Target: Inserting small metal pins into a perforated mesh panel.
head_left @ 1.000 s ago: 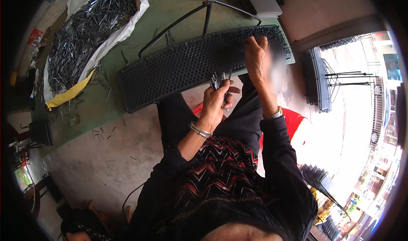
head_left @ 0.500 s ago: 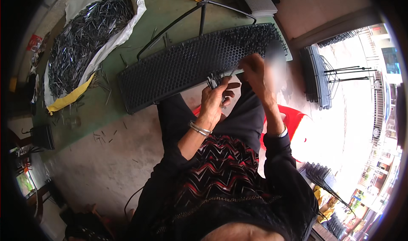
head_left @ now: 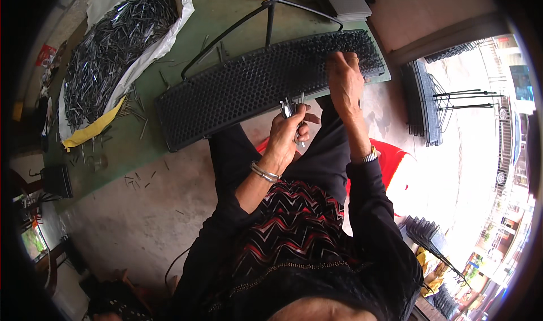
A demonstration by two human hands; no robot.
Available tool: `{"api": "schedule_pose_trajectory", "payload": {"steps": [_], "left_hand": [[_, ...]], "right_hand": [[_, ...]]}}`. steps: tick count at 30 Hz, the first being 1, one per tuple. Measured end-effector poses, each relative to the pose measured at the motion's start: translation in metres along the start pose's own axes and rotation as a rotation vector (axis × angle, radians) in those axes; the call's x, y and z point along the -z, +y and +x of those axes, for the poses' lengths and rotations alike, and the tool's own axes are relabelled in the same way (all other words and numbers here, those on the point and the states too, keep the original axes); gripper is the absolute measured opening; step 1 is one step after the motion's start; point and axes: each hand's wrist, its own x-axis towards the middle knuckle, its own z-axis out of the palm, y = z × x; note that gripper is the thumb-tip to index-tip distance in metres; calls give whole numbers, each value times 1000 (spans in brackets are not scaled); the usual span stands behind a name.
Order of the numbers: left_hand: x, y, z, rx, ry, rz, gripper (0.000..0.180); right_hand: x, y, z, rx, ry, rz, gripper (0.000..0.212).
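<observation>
A long black perforated panel lies tilted across the table edge and above my knees. Its right end is thick with small dark pieces standing in the holes, while the left part shows bare holes. My left hand is closed around a bunch of thin metal strips, just below the panel's near edge. Over the panel's right part, my right hand has its fingers pinched together at the holes. Whatever sits between those fingertips is hidden.
A white sack heaped with dark metal strips lies open on the green table at the left. A black wire frame rises behind the panel. A red plastic stool stands at my right; stacked black racks lie beyond.
My right hand has moved from near the left hand's strips up and onto the panel's right part. My left hand stays nearly in place, still holding the strips.
</observation>
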Motion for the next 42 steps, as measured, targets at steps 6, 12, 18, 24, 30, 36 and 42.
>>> {"api": "schedule_pose_trajectory", "payload": {"steps": [6,12,18,24,30,36,42], "left_hand": [[-4,2,-3,-4,10,2,21],[-7,4,-6,-28,-21,50,22],[7,-7,7,12,14,-6,27],[-3,-3,2,95,36,-40,26],[7,-7,5,86,-28,-114,22],[0,2,-3,34,-31,-30,21],[-10,7,-11,-50,-1,48,26]], "right_hand": [[14,-8,-9,-44,-67,5,20],[44,-18,-27,-232,-656,591,18],[46,-18,-21,-300,-275,515,11],[19,7,1,-109,172,167,8],[4,8,-2,-67,46,-18,8],[7,-5,-6,-44,-19,-102,15],[53,-25,-17,-203,-686,499,20]]}}
